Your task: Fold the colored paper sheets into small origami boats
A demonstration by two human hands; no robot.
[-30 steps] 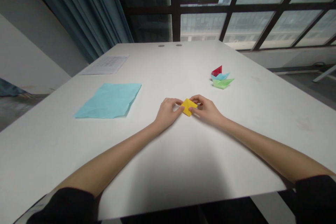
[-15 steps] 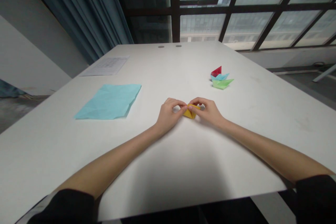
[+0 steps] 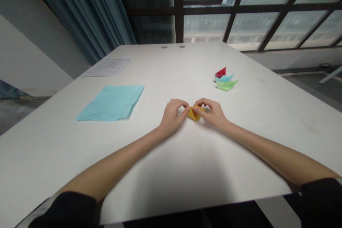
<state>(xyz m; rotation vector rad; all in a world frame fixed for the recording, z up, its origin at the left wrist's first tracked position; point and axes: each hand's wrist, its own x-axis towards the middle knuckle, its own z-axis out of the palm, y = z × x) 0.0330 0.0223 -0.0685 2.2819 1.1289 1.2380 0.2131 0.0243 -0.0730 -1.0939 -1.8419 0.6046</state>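
A small folded piece of yellow paper (image 3: 194, 114) is pinched between my two hands, just above or on the white table. My left hand (image 3: 175, 113) grips its left corner between thumb and fingers. On the other side, my right hand (image 3: 211, 111) pinches the right part, its thumb across the near face. A darker gap shows in the middle of the paper, between the two thumbs. My fingers cover its upper edge and both ends.
Beyond my right hand stand three small folded paper boats: red (image 3: 221, 73), blue (image 3: 224, 78) and green (image 3: 227, 85). Flat light-blue paper (image 3: 112, 103) lies to the left, with a printed sheet (image 3: 107, 67) behind it. The white table (image 3: 171, 71) reaches toward the windows.
My hands have moved slightly apart at the thumbs, and the gap in the middle of the yellow paper is wider. Both hands keep hold of it.
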